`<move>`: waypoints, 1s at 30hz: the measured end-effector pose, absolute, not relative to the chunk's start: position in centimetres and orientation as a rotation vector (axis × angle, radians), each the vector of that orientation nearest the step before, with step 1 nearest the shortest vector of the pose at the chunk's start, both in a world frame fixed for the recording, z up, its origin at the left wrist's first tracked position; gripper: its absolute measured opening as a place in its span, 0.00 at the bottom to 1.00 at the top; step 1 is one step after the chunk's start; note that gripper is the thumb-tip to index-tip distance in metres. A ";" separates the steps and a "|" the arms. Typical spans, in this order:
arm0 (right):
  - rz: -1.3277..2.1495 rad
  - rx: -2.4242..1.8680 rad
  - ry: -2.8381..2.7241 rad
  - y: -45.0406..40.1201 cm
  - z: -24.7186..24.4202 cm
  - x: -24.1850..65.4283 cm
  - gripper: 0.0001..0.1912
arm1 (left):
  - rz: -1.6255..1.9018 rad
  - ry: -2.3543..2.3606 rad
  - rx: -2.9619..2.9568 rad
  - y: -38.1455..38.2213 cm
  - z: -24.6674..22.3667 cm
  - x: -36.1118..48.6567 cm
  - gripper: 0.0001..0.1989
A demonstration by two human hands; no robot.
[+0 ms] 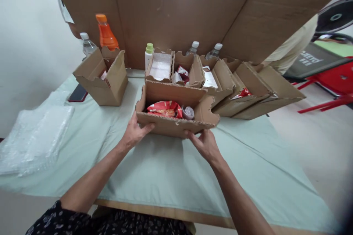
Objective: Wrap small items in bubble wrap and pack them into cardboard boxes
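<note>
Between my two hands is an open-topped cardboard box (165, 126) with torn, notched edges. My left hand (135, 132) grips its left front corner, thumb on the front wall. At the right front corner my right hand (205, 145) grips it the same way; the far fingers of both hands are partly hidden by the box. Inside lie a red snack packet (165, 109) and a small greyish wrapped item (188, 113) whose kind I cannot make out. Right behind stand similar boxes, one holding a bubble-wrapped item (160, 67).
Another cardboard box (110, 88) stands left, by a phone (77, 93) and an orange bottle (107, 35). Bubble wrap sheets (41, 136) lie on the left of the green cloth (132, 176). Behind rises a tall cardboard panel (176, 11). A red-framed chair (338, 84) is at right.
</note>
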State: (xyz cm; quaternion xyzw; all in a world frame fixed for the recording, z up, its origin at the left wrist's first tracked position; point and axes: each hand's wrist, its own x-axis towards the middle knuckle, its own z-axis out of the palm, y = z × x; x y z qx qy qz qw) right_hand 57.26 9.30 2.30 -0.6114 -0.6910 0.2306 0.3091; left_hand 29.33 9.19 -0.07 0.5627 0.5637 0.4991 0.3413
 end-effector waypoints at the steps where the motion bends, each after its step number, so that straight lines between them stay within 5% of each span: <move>1: 0.583 -1.607 -1.835 8.1 2.5 57.3 0.26 | 1.305 1.482 1.457 7.7 -0.1 29.2 0.41; 7: 0.535 -1.314 -1.990 4.9 4.7 53.2 0.21 | 1.448 1.668 1.262 1.2 1.2 24.2 0.37; 14: 0.492 -1.367 -1.912 8.7 8.7 52.8 0.18 | 1.631 1.484 1.332 6.0 6.1 25.7 0.38; 22: 0.405 -1.396 -1.902 1.3 4.9 54.5 0.18 | 1.421 1.481 1.314 0.6 2.0 26.0 0.43; 30: 0.431 -1.074 -2.002 0.1 0.7 48.0 0.37 | 1.434 1.361 1.254 7.3 2.8 16.5 0.39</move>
